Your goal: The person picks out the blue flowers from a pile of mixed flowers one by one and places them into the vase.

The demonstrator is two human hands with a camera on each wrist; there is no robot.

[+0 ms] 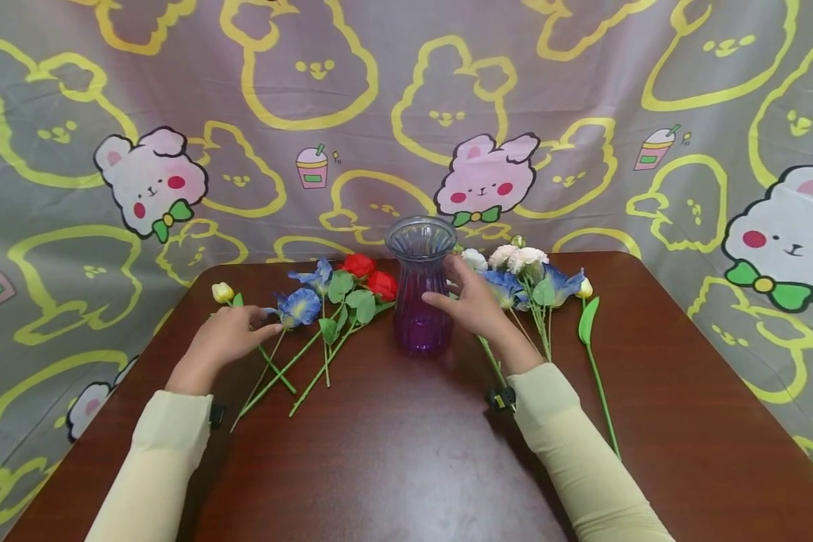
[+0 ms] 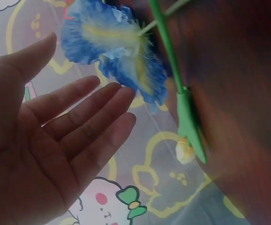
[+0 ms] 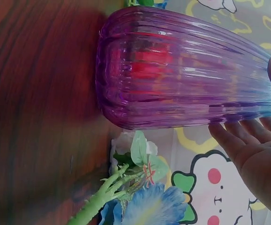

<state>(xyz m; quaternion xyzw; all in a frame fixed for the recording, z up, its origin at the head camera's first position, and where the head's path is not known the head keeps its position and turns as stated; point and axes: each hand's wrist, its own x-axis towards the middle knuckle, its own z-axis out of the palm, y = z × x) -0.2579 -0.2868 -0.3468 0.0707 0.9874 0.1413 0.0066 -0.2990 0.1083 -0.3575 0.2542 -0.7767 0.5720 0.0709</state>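
A ribbed purple glass vase (image 1: 420, 286) (image 3: 173, 75) stands upright and empty at the middle of a dark wooden table (image 1: 406, 467). My right hand (image 1: 470, 301) (image 3: 252, 150) is open beside the vase's right wall, with straight fingers at or just off the glass and the thumb by its neck. My left hand (image 1: 226, 335) (image 2: 56, 140) is open and palm-down on the left. Its fingertips are next to a blue artificial flower (image 1: 299, 306) (image 2: 116, 51) lying on the table. It holds nothing.
Left of the vase lie red roses (image 1: 369, 275), another blue flower and a yellow bud (image 1: 222, 292) (image 2: 184, 152) on green stems. To the right lie white flowers (image 1: 518, 260), blue flowers (image 1: 555, 282) (image 3: 149, 208) and a long-stemmed bud (image 1: 585, 288). A bunny-print cloth (image 1: 583, 90) hangs behind.
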